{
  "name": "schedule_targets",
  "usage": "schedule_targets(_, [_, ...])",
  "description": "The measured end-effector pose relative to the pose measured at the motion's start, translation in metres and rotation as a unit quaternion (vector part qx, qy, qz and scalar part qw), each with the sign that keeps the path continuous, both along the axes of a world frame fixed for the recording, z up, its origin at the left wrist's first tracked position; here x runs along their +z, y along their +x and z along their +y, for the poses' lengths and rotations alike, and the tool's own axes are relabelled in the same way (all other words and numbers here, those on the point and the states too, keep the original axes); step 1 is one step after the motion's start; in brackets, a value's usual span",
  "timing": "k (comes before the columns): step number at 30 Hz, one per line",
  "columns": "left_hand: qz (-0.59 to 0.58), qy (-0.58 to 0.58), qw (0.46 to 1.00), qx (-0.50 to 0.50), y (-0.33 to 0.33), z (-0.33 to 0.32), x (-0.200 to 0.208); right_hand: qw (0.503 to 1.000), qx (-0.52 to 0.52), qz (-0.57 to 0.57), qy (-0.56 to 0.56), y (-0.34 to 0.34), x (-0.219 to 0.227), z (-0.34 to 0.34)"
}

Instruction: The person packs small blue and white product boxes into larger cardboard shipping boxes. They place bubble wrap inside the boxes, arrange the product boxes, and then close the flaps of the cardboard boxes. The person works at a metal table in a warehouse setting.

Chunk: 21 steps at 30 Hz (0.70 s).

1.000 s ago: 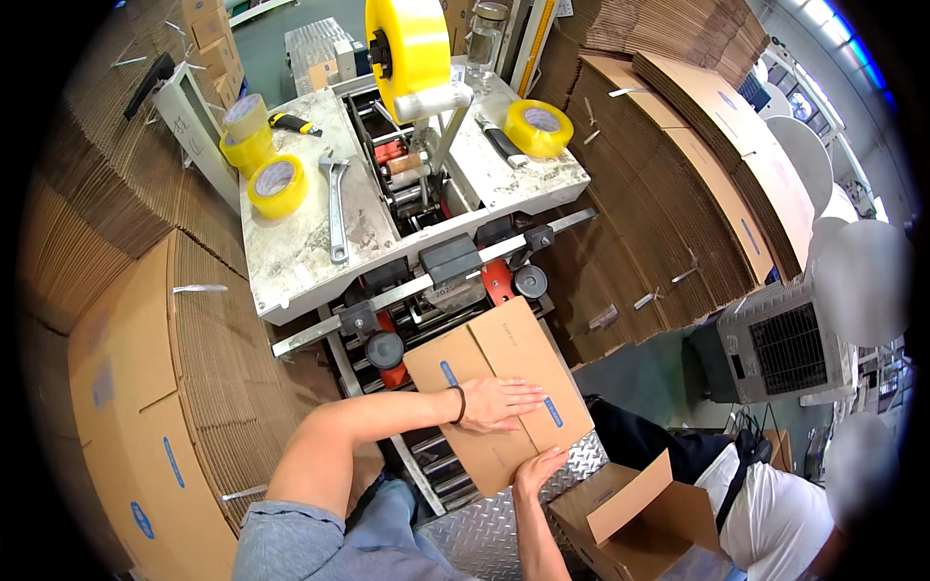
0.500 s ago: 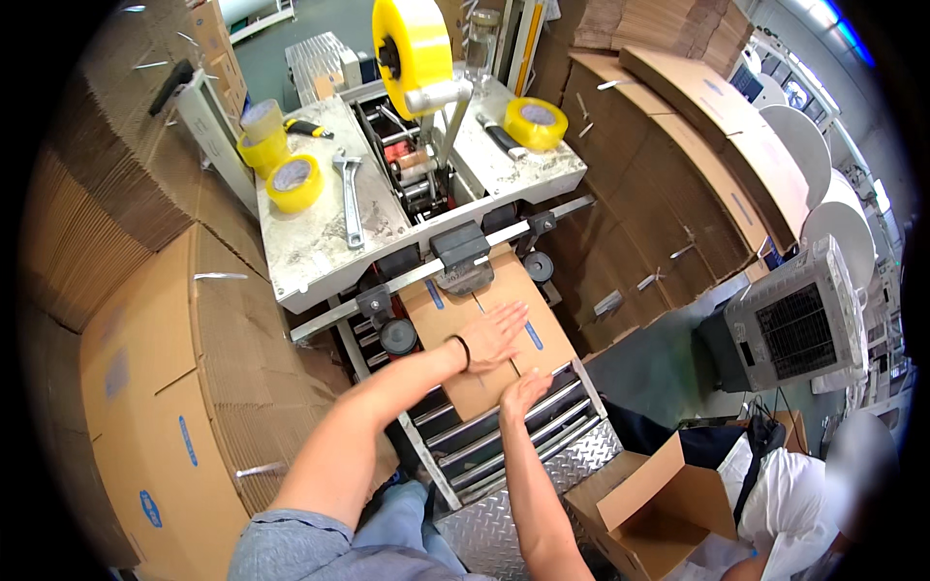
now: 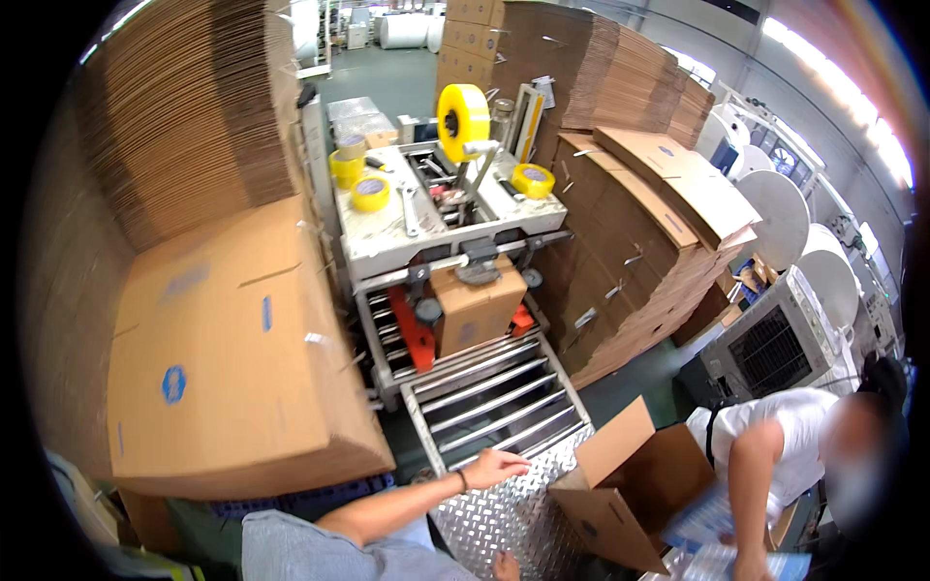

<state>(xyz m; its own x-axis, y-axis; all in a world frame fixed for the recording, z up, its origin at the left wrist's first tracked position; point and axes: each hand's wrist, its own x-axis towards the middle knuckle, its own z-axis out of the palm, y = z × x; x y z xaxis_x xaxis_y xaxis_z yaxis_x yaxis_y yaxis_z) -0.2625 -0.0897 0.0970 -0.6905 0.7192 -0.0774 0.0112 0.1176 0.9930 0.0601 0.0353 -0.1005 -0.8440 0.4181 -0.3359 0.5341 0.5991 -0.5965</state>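
My left hand (image 3: 494, 470), with a dark band at the wrist, is over the diamond-plate metal platform (image 3: 475, 528), empty, its fingers stretched to the right. Only a small part of my right hand (image 3: 506, 565) shows at the lower edge; its fingers cannot be made out. Neither hand touches the closed cardboard box (image 3: 477, 315), which stands beyond the rollers (image 3: 499, 397), under the front of the carton taping machine (image 3: 383, 237). Nearest on the right of my hands is an open cardboard box (image 3: 591, 518), its flaps raised.
At the right a co-worker in a white top (image 3: 751, 441) bends over clear plastic packs (image 3: 717, 518). Flattened cartons stand in tall stacks (image 3: 213, 358) on the left and beyond the rollers (image 3: 639, 261). Yellow tape rolls (image 3: 371, 194) and a wrench (image 3: 410, 211) lie on the machine.
Both hands have come off the box and drawn back toward me. The box now sits farther in, under the machine's front. My view has lifted, and the co-worker has come further into it.
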Motion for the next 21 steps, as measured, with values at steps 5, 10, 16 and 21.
schedule_targets(5, [0.136,-0.047,0.985,0.098,0.023,-0.126,0.095,0.998,-0.012,-0.046,-0.034,0.108,0.014,-0.024])
schedule_targets(10, [0.486,-0.121,0.861,0.091,0.020,-0.213,0.224,0.997,0.026,-0.037,-0.058,0.131,0.015,-0.041])
schedule_targets(16, [0.496,-0.458,0.736,0.035,0.020,-0.321,0.216,0.991,0.079,-0.078,-0.071,0.115,0.023,-0.022])
schedule_targets(21, [0.486,-0.382,0.784,0.060,0.003,-0.341,0.267,0.994,0.093,-0.001,-0.053,0.096,0.042,-0.007])
